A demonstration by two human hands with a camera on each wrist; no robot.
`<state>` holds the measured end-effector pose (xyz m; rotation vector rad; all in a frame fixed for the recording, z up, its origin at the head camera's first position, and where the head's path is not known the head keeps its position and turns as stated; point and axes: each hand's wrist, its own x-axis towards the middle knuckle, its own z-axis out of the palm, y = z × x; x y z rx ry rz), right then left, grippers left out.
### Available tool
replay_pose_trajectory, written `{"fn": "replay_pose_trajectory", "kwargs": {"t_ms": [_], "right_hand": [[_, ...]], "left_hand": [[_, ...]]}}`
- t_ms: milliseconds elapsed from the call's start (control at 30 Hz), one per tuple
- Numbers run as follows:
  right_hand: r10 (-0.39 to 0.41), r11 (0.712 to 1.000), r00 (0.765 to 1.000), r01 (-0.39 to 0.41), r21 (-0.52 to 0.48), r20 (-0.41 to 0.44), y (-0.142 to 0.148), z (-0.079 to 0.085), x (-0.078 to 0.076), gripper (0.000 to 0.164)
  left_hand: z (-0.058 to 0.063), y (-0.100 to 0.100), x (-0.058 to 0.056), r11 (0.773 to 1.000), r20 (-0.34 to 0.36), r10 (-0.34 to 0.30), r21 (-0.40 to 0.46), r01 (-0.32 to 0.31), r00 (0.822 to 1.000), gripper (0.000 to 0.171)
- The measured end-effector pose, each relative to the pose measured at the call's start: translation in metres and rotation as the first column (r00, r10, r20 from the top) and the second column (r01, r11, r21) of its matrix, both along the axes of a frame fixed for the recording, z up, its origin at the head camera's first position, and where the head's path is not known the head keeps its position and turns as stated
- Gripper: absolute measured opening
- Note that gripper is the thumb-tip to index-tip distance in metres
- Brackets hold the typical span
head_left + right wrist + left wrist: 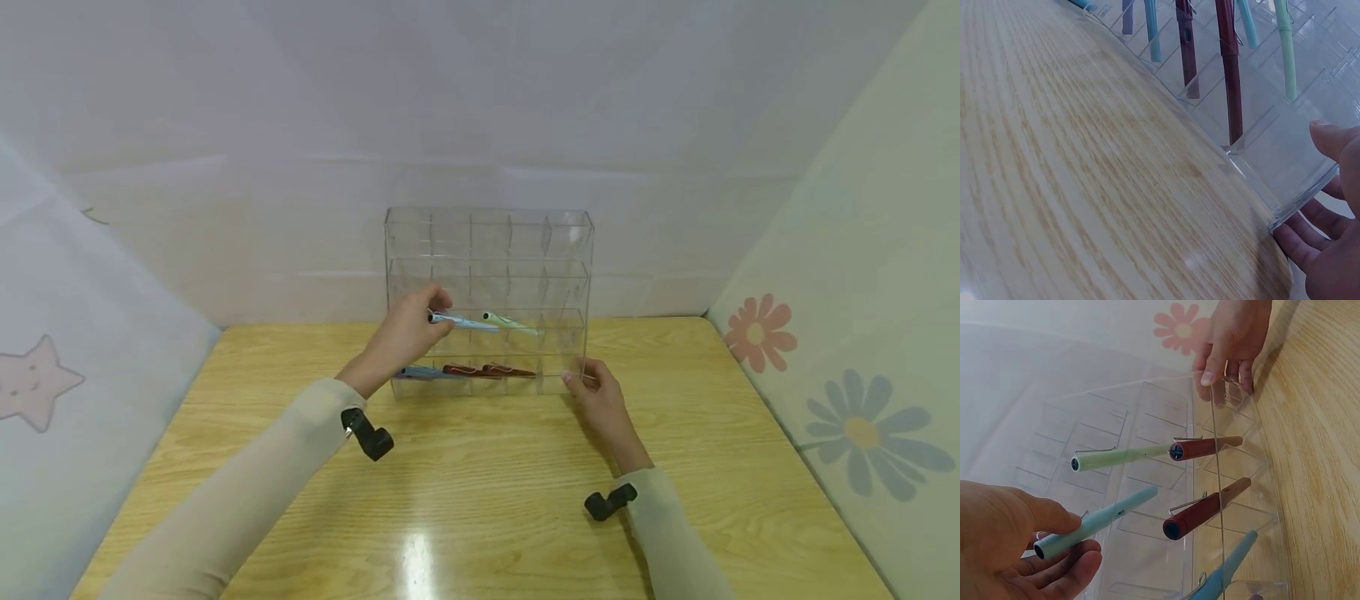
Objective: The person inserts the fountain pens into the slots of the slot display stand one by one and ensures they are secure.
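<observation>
1. Room: pale cloth walls [480, 100] stand behind and at both sides; the right one carries printed flowers [862, 433].
2. Surface: the wooden table [465, 483] has yellowish grain and a bright reflection at its near part.
3. On it, near the back wall, stands the clear rack [487, 265], upright, with four tiers of compartments.
4. The right hand [600, 404] grips the rack's lower right corner, and it is well apart from the light blue pen.
5. The left hand [408, 329] is the nearer one: its thumb and fingers pinch this pen close to the capped end.
6. The light blue pen [1107, 519] is at the second tier from the bottom. In the head view, its long axis runs rightward from the fingers, slightly down. Whether its far end touches the rack, I cannot tell.
7. The light green pen [1119, 458] is just to its right; two dark red pens [1194, 515] are one tier lower.
</observation>
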<state>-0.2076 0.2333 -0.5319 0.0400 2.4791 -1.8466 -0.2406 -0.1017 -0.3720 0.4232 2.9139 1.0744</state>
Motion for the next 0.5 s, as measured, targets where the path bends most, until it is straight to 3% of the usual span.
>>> {"fn": "replay_pose_trajectory", "kwargs": {"t_ms": [500], "right_hand": [[-0.001,1.000,1.000,0.001,0.005,0.000,-0.0024,0.0017,0.0011,0.065]], "left_hand": [[0.0005,0.0023,-0.0007,1.000,-0.001,-0.014,-0.015,0.014,1.000,0.026]]}}
